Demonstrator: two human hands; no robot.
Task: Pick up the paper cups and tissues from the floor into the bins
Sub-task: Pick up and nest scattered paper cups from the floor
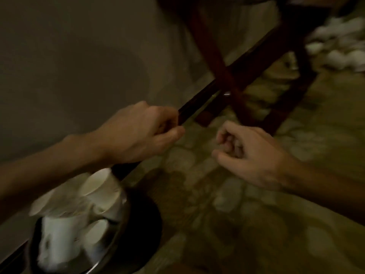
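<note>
cups (98, 191) in bin (142, 224) below left hand (138, 133)

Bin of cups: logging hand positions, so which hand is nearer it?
Left. The left hand is just above the bin; the right hand is farther right, over the carpet.

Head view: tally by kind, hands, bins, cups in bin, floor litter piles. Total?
hands: 2 (left hand, right hand)
bin: 1
cups in bin: at least 3, blurred
white litter pile on floor: 1
total: at least 7
</note>
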